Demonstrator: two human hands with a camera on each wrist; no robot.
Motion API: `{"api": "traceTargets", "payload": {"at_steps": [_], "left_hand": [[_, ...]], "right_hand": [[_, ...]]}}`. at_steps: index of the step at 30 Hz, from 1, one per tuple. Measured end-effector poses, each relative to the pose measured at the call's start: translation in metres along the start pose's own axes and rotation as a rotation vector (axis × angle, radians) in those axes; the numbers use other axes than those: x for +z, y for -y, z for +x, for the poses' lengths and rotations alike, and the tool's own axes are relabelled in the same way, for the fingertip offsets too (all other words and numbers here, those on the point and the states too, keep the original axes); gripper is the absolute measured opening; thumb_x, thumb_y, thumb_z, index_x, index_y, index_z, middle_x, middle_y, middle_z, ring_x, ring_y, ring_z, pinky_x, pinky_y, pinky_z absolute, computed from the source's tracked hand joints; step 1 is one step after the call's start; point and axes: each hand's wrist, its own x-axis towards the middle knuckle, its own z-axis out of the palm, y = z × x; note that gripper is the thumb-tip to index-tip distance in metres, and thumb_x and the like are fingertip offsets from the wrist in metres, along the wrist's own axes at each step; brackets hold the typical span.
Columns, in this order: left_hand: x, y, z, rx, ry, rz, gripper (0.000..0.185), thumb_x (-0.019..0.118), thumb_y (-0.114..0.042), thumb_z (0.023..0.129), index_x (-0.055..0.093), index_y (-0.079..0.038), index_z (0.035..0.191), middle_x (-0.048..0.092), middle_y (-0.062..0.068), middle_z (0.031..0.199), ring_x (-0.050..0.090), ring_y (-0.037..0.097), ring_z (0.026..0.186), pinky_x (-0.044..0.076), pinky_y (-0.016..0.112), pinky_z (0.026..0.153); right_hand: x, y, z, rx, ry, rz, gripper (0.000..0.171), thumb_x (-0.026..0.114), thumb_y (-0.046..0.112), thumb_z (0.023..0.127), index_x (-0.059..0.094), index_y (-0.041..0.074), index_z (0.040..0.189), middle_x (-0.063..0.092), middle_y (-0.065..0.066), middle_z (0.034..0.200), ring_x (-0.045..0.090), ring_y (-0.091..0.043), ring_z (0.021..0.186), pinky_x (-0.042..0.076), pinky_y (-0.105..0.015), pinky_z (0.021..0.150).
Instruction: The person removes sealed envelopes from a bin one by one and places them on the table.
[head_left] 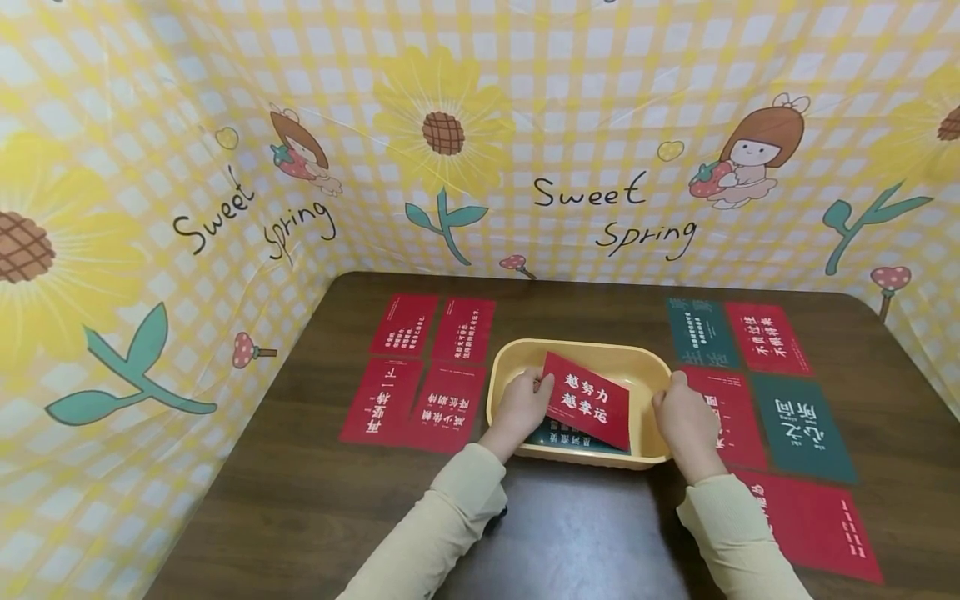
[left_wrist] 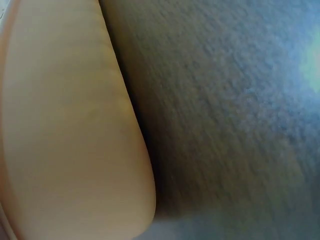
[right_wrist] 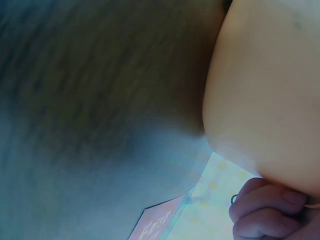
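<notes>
A yellow plastic tray (head_left: 652,360) stands mid-table in the head view. My left hand (head_left: 522,406) reaches over its left side and pinches the left edge of a red card (head_left: 600,408) with white lettering. This card tilts over a dark teal card (head_left: 573,437) inside the tray, partly covering it. At the tray's right end, my right hand (head_left: 686,422) grips the rim. In the right wrist view, the curled fingers (right_wrist: 265,207) show beside the tray wall (right_wrist: 265,90). The left wrist view is filled by the tray's outer wall (left_wrist: 75,120) and the tabletop.
Several red cards (head_left: 382,400) lie in two rows left of the tray. To its right lie more red cards (head_left: 817,521) and teal cards (head_left: 806,425), one partly behind my right hand. A yellow checked cloth (head_left: 585,108) hangs behind the brown wooden table (head_left: 285,483).
</notes>
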Motion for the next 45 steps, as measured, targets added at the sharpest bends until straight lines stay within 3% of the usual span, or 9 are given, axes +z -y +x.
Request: {"api": "traceTargets", "payload": {"at_steps": [6, 11, 14, 19, 23, 30, 35, 42, 45], "left_hand": [[-0.006, -0.001, -0.003, -0.013, -0.006, -0.13, 0.025, 0.047, -0.021, 0.1, 0.058, 0.0, 0.103, 0.062, 0.013, 0.085, 0.058, 0.013, 0.065, 0.052, 0.025, 0.057], [-0.021, -0.002, -0.009, 0.003, 0.005, -0.182, 0.024, 0.048, -0.02, 0.1, 0.058, 0.002, 0.104, 0.058, 0.012, 0.086, 0.056, 0.01, 0.061, 0.057, 0.032, 0.059], [-0.034, -0.002, -0.014, 0.008, 0.039, -0.183, 0.025, 0.05, -0.02, 0.099, 0.058, 0.003, 0.107, 0.06, 0.016, 0.089, 0.059, 0.011, 0.057, 0.058, 0.038, 0.062], [-0.063, 0.003, -0.022, -0.055, 0.138, -0.193, 0.025, 0.056, -0.021, 0.097, 0.057, 0.001, 0.11, 0.064, 0.019, 0.093, 0.066, 0.013, 0.059, 0.058, 0.034, 0.059], [-0.09, 0.01, -0.029, -0.084, 0.164, -0.172, 0.022, 0.059, -0.018, 0.095, 0.055, 0.0, 0.107, 0.068, 0.019, 0.095, 0.067, 0.013, 0.063, 0.058, 0.033, 0.06], [-0.144, 0.033, -0.049, -0.094, 0.18, -0.105, 0.026, 0.061, -0.016, 0.093, 0.052, 0.005, 0.105, 0.064, 0.011, 0.081, 0.062, 0.009, 0.059, 0.059, 0.035, 0.062], [-0.174, 0.057, -0.065, -0.117, 0.201, -0.017, 0.025, 0.062, -0.017, 0.092, 0.052, 0.005, 0.099, 0.058, 0.004, 0.072, 0.058, 0.009, 0.058, 0.057, 0.031, 0.06], [-0.19, 0.091, -0.084, -0.232, 0.291, -0.003, 0.03, 0.061, -0.024, 0.093, 0.054, 0.004, 0.101, 0.067, 0.005, 0.08, 0.065, 0.012, 0.065, 0.055, 0.028, 0.058], [-0.194, 0.104, -0.09, -0.22, 0.325, -0.014, 0.024, 0.059, -0.021, 0.094, 0.051, 0.001, 0.09, 0.059, 0.0, 0.068, 0.059, 0.009, 0.059, 0.052, 0.024, 0.053]], "right_hand": [[0.0, 0.001, -0.002, -0.006, 0.005, -0.001, 0.027, 0.046, 0.014, 0.092, 0.041, -0.007, 0.109, 0.062, -0.03, 0.082, 0.061, -0.038, 0.068, 0.05, -0.05, 0.062], [0.001, 0.003, -0.003, -0.011, 0.008, -0.01, 0.027, 0.046, 0.015, 0.093, 0.041, -0.007, 0.11, 0.063, -0.03, 0.083, 0.062, -0.039, 0.069, 0.051, -0.052, 0.064], [0.002, 0.004, -0.004, -0.004, 0.006, -0.009, 0.026, 0.045, 0.014, 0.094, 0.041, -0.007, 0.109, 0.062, -0.032, 0.086, 0.062, -0.041, 0.071, 0.05, -0.053, 0.066], [0.003, 0.005, -0.003, 0.007, 0.001, 0.002, 0.026, 0.046, 0.014, 0.095, 0.042, -0.007, 0.11, 0.062, -0.032, 0.088, 0.062, -0.041, 0.072, 0.051, -0.054, 0.068], [0.004, 0.004, -0.002, 0.01, 0.001, 0.004, 0.027, 0.046, 0.014, 0.095, 0.042, -0.007, 0.111, 0.062, -0.032, 0.089, 0.061, -0.039, 0.071, 0.051, -0.054, 0.069], [0.002, 0.005, -0.002, 0.006, 0.01, 0.004, 0.028, 0.046, 0.014, 0.094, 0.042, -0.007, 0.112, 0.061, -0.031, 0.086, 0.06, -0.038, 0.069, 0.051, -0.051, 0.065], [0.0, 0.003, -0.002, 0.004, 0.003, -0.002, 0.029, 0.048, 0.014, 0.094, 0.041, -0.007, 0.112, 0.062, -0.03, 0.084, 0.061, -0.038, 0.068, 0.051, -0.051, 0.064], [0.0, 0.001, -0.001, 0.002, 0.005, -0.006, 0.028, 0.046, 0.014, 0.094, 0.041, -0.007, 0.111, 0.062, -0.031, 0.085, 0.061, -0.038, 0.069, 0.05, -0.051, 0.065], [0.0, 0.001, 0.0, 0.004, 0.007, -0.004, 0.028, 0.048, 0.014, 0.094, 0.041, -0.008, 0.11, 0.061, -0.03, 0.084, 0.06, -0.038, 0.069, 0.05, -0.051, 0.066]]}}
